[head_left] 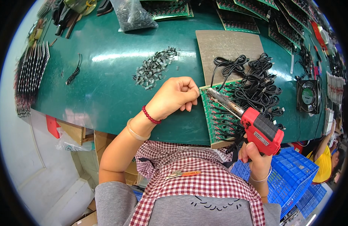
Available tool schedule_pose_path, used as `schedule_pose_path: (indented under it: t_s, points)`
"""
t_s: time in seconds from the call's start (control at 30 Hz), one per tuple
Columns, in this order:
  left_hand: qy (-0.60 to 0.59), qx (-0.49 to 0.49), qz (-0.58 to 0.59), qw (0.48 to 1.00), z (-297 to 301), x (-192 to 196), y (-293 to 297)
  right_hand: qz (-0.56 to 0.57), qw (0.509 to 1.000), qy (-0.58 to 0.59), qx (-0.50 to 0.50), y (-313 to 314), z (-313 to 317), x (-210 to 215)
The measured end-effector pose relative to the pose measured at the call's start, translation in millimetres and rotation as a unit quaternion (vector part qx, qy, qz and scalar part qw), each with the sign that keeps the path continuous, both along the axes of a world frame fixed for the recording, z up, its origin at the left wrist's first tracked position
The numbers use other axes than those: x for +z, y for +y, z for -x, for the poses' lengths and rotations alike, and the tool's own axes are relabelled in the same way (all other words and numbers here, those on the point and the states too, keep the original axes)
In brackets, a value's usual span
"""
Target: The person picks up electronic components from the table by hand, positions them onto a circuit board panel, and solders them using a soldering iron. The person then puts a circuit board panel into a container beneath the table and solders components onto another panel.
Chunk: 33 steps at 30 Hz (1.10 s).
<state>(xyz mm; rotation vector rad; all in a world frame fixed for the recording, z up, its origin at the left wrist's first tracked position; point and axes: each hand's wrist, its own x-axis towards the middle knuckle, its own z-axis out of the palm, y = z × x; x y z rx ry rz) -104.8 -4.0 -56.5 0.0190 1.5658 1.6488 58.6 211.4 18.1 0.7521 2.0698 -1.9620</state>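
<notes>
My right hand (256,155) grips a red and black soldering gun (263,130) by its handle. The gun's metal nose (226,101) points up and left, over the top left corner of a green circuit board panel (210,122). Black bundled cables (253,88) lie across much of that panel. Beside the panel's left edge, my left hand (180,93) is closed with the fingertips pinched together; anything between them is too small or hidden to make out. A pile of small black pronged components (155,67) lies beyond the left hand on the green table (106,86).
Beneath the panel is a brown board (230,49). A bag of dark parts (132,17) and stacked circuit boards (238,22) stand at the back. On the right are a small fan (309,96), blue crates (291,173) and another person in yellow (325,165). One cable (74,71) lies left.
</notes>
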Motion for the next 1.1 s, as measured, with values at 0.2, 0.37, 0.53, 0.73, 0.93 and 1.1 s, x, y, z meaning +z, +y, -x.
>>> schedule_pose_path:
  t_s: [0.2,0.37,0.53,0.73,0.93,1.1]
  points:
    - [-0.001,-0.002,0.005,1.000,0.5,0.1,-1.1,0.002,1.000,-0.003,0.013,1.0,0.6,-0.9]
    - [-0.002,-0.002,0.013,1.000,0.7,1.4,0.4,-0.004,1.000,-0.002,0.002,-0.7,1.2,0.3]
    - [-0.003,0.005,0.020,1.000,0.2,0.7,0.2,-0.009,1.000,-0.007,-0.008,-3.5,4.4,3.3]
    - [0.001,0.008,0.019,1.000,-0.4,-0.4,0.9,-0.021,1.000,0.008,0.017,-2.1,3.3,0.3]
    - [0.007,0.006,0.021,1.000,-0.4,-1.1,0.5,-0.024,1.000,0.012,0.010,-4.8,2.1,1.6]
    - [0.003,0.006,0.021,1.000,0.2,0.8,0.7,-0.008,1.000,0.014,-0.024,-7.3,5.8,2.7]
